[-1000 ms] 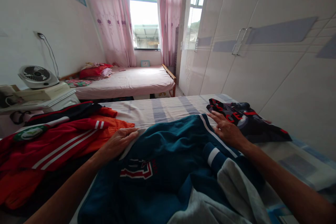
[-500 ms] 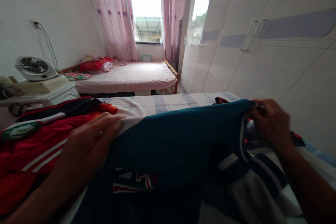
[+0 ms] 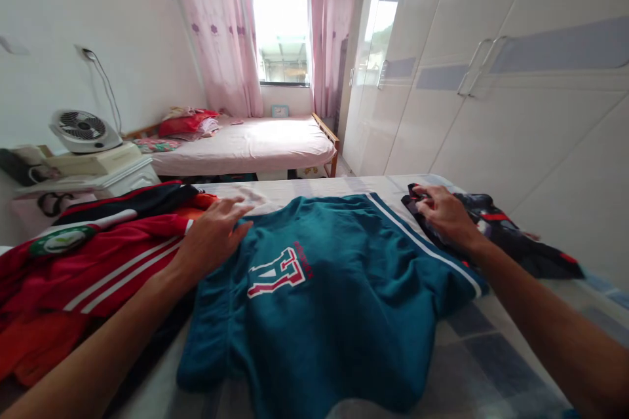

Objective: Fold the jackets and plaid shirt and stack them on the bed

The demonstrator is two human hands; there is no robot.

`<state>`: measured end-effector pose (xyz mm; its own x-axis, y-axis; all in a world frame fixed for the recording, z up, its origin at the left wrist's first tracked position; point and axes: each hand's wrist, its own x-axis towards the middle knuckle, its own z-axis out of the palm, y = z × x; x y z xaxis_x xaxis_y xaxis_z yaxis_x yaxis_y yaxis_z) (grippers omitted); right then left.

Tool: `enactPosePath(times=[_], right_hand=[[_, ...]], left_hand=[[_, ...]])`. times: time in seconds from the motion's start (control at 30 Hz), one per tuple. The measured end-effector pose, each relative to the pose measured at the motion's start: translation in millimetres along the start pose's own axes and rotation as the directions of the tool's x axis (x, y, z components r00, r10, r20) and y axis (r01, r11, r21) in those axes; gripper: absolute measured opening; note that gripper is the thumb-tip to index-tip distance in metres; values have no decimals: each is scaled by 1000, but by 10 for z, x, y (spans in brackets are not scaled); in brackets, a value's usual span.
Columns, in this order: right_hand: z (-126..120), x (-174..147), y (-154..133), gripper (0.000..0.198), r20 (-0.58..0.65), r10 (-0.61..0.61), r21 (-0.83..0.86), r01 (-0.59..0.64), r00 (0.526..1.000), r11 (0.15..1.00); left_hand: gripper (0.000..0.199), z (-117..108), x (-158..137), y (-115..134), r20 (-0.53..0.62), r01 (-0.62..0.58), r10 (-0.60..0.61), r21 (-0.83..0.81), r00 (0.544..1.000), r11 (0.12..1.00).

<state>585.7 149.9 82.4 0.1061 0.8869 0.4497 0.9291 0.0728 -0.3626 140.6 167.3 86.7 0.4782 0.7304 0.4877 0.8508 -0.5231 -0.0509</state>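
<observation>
A teal garment with a white-and-red letter A, small red lettering and a white stripe along its right edge lies spread in front of me. At its upper left corner hovers my left hand, fingers stretched and apart, holding nothing. My right hand is off the teal garment to the right, its fingers loosely bent over a dark garment with red patches. No cloth shows in its grasp; whether the fingertips touch the dark garment is hard to see. The teal garment's lower edge is partly cut off.
Red clothing with white stripes is piled at the left. Everything lies on a checked bedsheet. Beyond stand a pink-covered bed, a small fan on a cabinet, and a white wardrobe along the right.
The teal garment, held up between both hands before, now lies flat with its letter A facing up. Both hands have let go, the right moving left and the left opening.
</observation>
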Motion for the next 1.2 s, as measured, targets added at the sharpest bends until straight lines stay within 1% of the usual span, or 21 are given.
enactPosePath(times=[0.03, 0.07, 0.13, 0.17, 0.23, 0.3, 0.37, 0.47, 0.57, 0.63, 0.7, 0.77, 0.83, 0.87, 0.9, 0.93, 1.0, 1.07, 1.1, 1.13, 1.2], right_hand=[[-21, -233, 72, 38, 26, 14, 10, -14, 1000, 1000], [-52, -481, 149, 37, 43, 52, 20, -53, 998, 998], [-122, -977, 304, 36, 87, 143, 27, -146, 986, 989], [-150, -1204, 377, 36, 109, 157, 24, -160, 982, 987], [-180, -1574, 498, 42, 131, 119, 15, -122, 984, 992], [-172, -1800, 580, 49, 110, 50, -1, -51, 993, 999], [-130, -1880, 624, 52, 68, 16, -47, -13, 998, 999], [-25, -1805, 660, 51, 18, 9, -143, -7, 1000, 990], [49, -1649, 671, 42, 28, -22, -174, 27, 999, 984], [4, -1565, 626, 34, 48, -11, -141, 17, 999, 990], [-143, -1521, 520, 29, 13, 14, -105, -12, 1000, 994], [-355, -1528, 389, 30, -106, 17, -119, -30, 994, 992], [-548, -1584, 306, 30, -245, -4, -159, -36, 969, 987], [-610, -1627, 303, 30, -289, -12, -176, -41, 957, 983], [-640, -1678, 331, 30, -295, -17, -188, -40, 955, 981], [-640, -1734, 388, 29, -266, -20, -190, -32, 964, 981], [-570, -1846, 553, 26, -125, -6, -160, -14, 992, 987], [-479, -1931, 710, 22, -8, 25, -87, -25, 1000, 996], [-451, -1952, 758, 22, 16, 47, -47, -46, 999, 998], [-442, -1954, 779, 22, 26, 70, -6, -70, 997, 998], [-479, -1887, 741, 24, 53, 126, 101, -131, 991, 986]], left_hand=[[37, 18, -265, -5, 12, -18, 19, -60, 1000, 998], [32, 28, -534, -1, -10, -50, 49, -124, 999, 991], [33, 26, -1033, 43, -52, -143, 135, -191, 989, 971], [36, 17, -1242, 89, -52, -185, 178, -191, 983, 964], [44, -6, -1551, 238, -54, -261, 256, -173, 965, 950], [48, -19, -1712, 464, -46, -294, 290, -164, 956, 942], [49, 2, -1754, 734, -38, -307, 305, -170, 952, 937], [48, 106, -1672, 1106, -92, -286, 274, -173, 957, 942], [43, 206, -1515, 1296, -159, -229, 207, -140, 965, 963], [40, 190, -1409, 1296, -178, -239, 214, -136, 961, 961], [41, 91, -1328, 1217, -208, -272, 234, -176, 950, 946], [46, -49, -1291, 1103, -235, -309, 257, -225, 938, 924], [52, -161, -1309, 1003, -247, -343, 284, -245, 926, 907], [54, -188, -1340, 970, -245, -365, 307, -245, 920, 898], [54, -192, -1382, 951, -227, -383, 332, -235, 915, 893], [55, -175, -1433, 944, -192, -398, 361, -215, 912, 892], [59, -93, -1540, 958, -75, -418, 411, -154, 908, 895], [64, 2, -1619, 985, 28, -425, 429, -98, 903, 900], [64, 37, -1636, 995, 40, -431, 436, -95, 899, 897], [62, 56, -1634, 1002, 28, -438, 444, -115, 896, 891], [51, 36, -1571, 1011, -7, -440, 450, -227, 893, 869]])
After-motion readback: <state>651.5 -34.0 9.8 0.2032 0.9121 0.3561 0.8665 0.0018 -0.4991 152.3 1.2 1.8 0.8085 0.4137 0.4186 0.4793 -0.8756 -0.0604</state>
